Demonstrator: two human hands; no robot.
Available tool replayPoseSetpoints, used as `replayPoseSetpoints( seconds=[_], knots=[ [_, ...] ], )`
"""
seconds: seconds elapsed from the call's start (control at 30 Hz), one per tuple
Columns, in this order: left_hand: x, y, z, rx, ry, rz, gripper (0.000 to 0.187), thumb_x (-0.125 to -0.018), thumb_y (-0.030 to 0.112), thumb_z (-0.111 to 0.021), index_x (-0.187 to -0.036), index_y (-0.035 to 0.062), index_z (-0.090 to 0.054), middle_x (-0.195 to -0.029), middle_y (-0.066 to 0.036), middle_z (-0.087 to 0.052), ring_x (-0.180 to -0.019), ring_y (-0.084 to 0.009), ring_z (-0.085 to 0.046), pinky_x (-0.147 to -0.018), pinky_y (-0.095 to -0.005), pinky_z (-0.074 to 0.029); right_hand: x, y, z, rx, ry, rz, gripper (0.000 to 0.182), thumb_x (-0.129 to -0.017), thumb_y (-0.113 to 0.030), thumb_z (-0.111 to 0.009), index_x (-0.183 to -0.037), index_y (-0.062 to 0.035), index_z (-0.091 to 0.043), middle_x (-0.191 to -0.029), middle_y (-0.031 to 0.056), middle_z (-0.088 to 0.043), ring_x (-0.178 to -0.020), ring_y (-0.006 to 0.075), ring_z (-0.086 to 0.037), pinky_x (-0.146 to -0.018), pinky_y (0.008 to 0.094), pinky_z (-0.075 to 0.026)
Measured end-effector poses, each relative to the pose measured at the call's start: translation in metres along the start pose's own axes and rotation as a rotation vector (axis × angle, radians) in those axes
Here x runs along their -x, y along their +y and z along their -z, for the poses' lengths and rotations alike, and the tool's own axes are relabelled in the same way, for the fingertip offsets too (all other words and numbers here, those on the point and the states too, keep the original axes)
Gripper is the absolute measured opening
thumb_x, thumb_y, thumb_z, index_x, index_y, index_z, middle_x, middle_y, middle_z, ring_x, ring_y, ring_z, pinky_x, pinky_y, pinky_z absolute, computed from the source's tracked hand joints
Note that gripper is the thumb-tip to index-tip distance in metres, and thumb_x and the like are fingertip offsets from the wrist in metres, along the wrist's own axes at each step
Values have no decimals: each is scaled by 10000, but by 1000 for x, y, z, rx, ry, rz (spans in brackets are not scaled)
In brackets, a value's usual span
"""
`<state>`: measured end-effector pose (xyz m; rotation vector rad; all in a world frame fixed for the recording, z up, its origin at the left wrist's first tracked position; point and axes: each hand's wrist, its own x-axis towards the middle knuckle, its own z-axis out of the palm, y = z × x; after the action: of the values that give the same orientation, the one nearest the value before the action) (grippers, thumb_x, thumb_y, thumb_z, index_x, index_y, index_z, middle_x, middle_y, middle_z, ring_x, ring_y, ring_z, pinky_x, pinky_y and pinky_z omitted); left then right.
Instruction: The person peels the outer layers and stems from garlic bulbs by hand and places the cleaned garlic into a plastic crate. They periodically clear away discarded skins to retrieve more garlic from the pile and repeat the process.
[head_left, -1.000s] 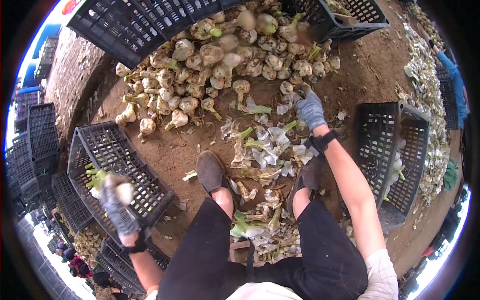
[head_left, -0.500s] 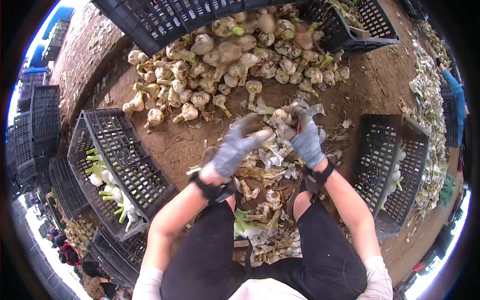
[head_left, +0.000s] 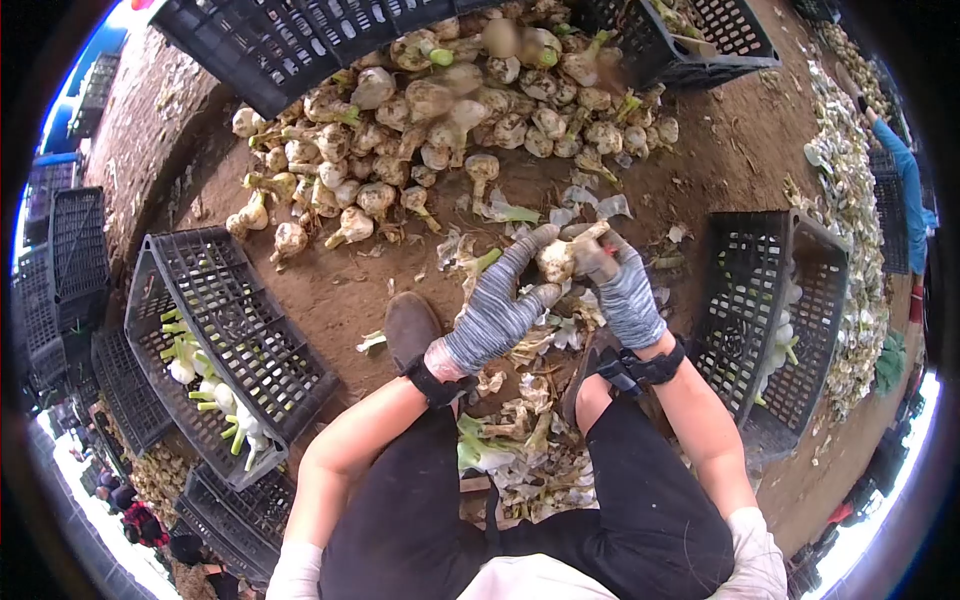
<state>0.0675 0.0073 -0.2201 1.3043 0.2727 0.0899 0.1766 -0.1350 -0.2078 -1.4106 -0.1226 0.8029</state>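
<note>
Between my two gloved hands is a garlic bulb [head_left: 556, 262] with dirty, pale skin, its stem angled up to the right. My left hand [head_left: 498, 312], in a grey striped glove, has its fingers and thumb curved around the bulb's left side. In a matching glove, my right hand [head_left: 628, 300] is closed at the stem side of the bulb. A small red bit shows by its fingers; what it belongs to is hidden. Below the hands, peeled skins and cut stems [head_left: 530, 440] litter the ground between my legs.
Ahead lies a heap of untrimmed garlic [head_left: 400, 150], with a black crate [head_left: 300, 45] tipped over it. Slatted crates holding white trimmed garlic stand at left [head_left: 245, 330] and right [head_left: 745, 310]. A person's blue sleeve [head_left: 900, 175] shows at far right.
My left hand has moved in toward my right hand and now meets the garlic bulb, which has turned into clearer view. The camera view has shifted slightly.
</note>
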Motion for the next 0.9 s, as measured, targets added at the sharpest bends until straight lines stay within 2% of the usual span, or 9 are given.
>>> replayPoseSetpoints(
  seconds=[0.1,0.47,0.57,0.63,0.67,0.77,0.8,0.87,0.9],
  knots=[
    [0,16,-3,-31,-8,-27,564,-835,42,-607,-1347,42,-371,-1290,-76,-468,-1178,-166,-445,-1002,-306,-367,-5,-10,-3,33,-49,-106,317,-843,-161,-648,-1097,10,-566,-974,52,-636,-849,90,-596,-751,232,-500],
    [2,25,3,161,-57,164,576,-838,118,-620,-1349,37,-369,-1301,-88,-469,-1174,-166,-460,-992,-313,-380,-1,-29,4,252,-168,-48,241,-830,-152,-652,-1021,-10,-616,-885,32,-651,-813,77,-580,-723,240,-488],
    [3,29,3,480,11,263,515,-858,197,-602,-1314,43,-417,-1212,-96,-529,-1046,-171,-548,-888,-290,-459,1,-26,4,296,-188,-31,258,-832,-132,-639,-1055,-7,-603,-916,44,-648,-834,85,-578,-741,248,-486],
    [3,15,10,960,-7,434,464,-901,277,-557,-1289,55,-434,-1082,-81,-573,-881,-148,-586,-727,-271,-517,5,-26,-1,276,-240,-1,293,-828,-108,-621,-1099,-3,-581,-965,65,-638,-878,109,-578,-773,269,-483],
    [4,12,10,961,-3,435,464,-901,277,-557,-1289,55,-434,-1082,-81,-573,-881,-148,-586,-727,-271,-517,8,-27,-3,275,-243,-4,293,-828,-108,-621,-1099,-3,-581,-965,65,-638,-878,109,-578,-773,269,-483],
    [1,11,9,879,68,526,419,-940,426,-433,-1154,78,-527,-768,-43,-590,-554,-109,-525,-443,-242,-440,11,-26,-2,498,-258,72,349,-810,-123,-632,-1125,7,-559,-979,74,-633,-898,136,-581,-808,290,-478],
    [-1,14,12,879,69,527,419,-940,426,-433,-1154,78,-527,-768,-43,-590,-554,-109,-525,-443,-242,-440,11,-22,-3,497,-259,71,349,-810,-123,-632,-1125,7,-559,-979,74,-633,-898,136,-581,-808,290,-478],
    [-3,24,20,636,129,849,404,-950,442,-402,-1057,92,-574,-741,-41,-592,-524,-108,-515,-415,-243,-404,12,-16,-3,489,-245,56,344,-826,-129,-626,-1130,13,-550,-987,75,-630,-902,124,-577,-803,275,-474],
    [-5,29,19,614,114,884,370,-957,416,-404,-1017,98,-584,-756,-40,-592,-558,-103,-521,-450,-243,-418,12,-16,-7,490,-245,57,344,-826,-129,-626,-1130,13,-550,-987,75,-630,-902,124,-577,-803,275,-474]
  ],
)
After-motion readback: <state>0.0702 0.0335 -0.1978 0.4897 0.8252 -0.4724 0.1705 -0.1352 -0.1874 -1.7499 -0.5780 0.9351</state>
